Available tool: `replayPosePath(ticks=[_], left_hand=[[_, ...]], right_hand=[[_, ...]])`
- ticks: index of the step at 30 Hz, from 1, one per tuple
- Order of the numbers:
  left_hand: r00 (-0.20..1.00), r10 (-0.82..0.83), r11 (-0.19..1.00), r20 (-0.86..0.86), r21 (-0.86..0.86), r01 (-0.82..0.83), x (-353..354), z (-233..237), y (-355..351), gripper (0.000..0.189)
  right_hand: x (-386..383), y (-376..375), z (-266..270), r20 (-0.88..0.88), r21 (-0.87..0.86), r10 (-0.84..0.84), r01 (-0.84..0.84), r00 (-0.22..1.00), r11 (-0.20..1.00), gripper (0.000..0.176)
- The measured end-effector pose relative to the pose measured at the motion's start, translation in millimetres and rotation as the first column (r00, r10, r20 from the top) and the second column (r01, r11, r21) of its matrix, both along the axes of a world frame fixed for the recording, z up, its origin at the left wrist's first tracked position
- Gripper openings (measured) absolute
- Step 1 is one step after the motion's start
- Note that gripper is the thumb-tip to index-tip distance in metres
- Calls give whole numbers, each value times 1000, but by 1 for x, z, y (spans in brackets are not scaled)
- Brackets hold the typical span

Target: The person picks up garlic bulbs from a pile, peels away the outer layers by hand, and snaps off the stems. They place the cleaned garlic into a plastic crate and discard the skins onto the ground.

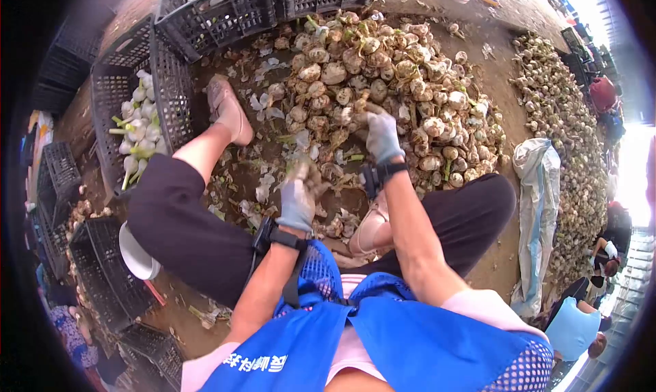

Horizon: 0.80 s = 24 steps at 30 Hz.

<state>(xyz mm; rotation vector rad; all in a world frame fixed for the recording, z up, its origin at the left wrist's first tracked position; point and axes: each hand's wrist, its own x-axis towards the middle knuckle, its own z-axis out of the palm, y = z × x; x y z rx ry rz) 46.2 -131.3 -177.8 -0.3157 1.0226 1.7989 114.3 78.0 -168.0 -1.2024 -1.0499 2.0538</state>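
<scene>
A heap of unpeeled, soil-stained garlic bulbs [335, 73] lies on the ground in front of me. My right hand [381, 133], in a pale, dirty glove, is at the heap's near edge with its fingers bent toward a bulb; whether they grip it is unclear. Lower and to the left, my left hand [299, 192], gloved too, hovers over scattered skins [263, 187] with its fingers curled. What it holds, if anything, is too blurred to make out. Cleaned white garlic bulbs [140, 129] with green stems fill a black crate [106, 112] at the left.
More black crates [222, 19] stand at the top and left, near a white bucket [137, 252]. A pale sack [536, 207] lies on the right beside a larger garlic heap [574, 159]. My feet flank the skins. Other people sit along the right and lower-left edges.
</scene>
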Motion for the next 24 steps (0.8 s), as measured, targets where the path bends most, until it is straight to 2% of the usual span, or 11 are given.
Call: replayPosePath(ticks=[2,4,6,7,10,12,14,16,20,21,24], left_hand=[[990,59,991,125,109,-73,2,25,8,25],[985,-69,897,158,442,-8,-2,15,11,32],[992,-84,883,93,467,31,-5,37,7,32],[993,-85,881,85,472,35,0,52,6,32],[982,-57,884,-178,449,132,15,82,2,36],[832,-81,938,-549,239,249,20,83,4,38],[790,-106,929,-604,223,296,27,84,4,42],[651,-135,950,-747,88,298,26,85,2,42],[675,-95,952,-732,131,276,31,89,-4,47],[541,-116,955,-833,56,290,29,86,-4,50],[398,-35,967,-917,70,246,36,92,-5,51]], right_hand=[[20,-51,-11,-13,569,334,-268,943,778,28],[28,-95,18,118,298,415,-431,902,852,14],[29,-107,53,203,315,310,-362,929,877,19],[34,-107,57,95,317,262,-279,960,906,24],[52,-111,107,-203,-81,166,-186,965,979,21],[57,-114,95,-243,-24,108,-117,964,993,20],[60,-112,77,-428,-224,23,-131,903,966,21],[64,-109,63,-374,-155,-9,-53,927,987,21],[71,-120,81,-282,-137,36,-77,959,988,22],[72,-123,83,-260,-90,60,-86,964,992,21],[73,-125,96,-257,-108,47,-77,965,991,16]])
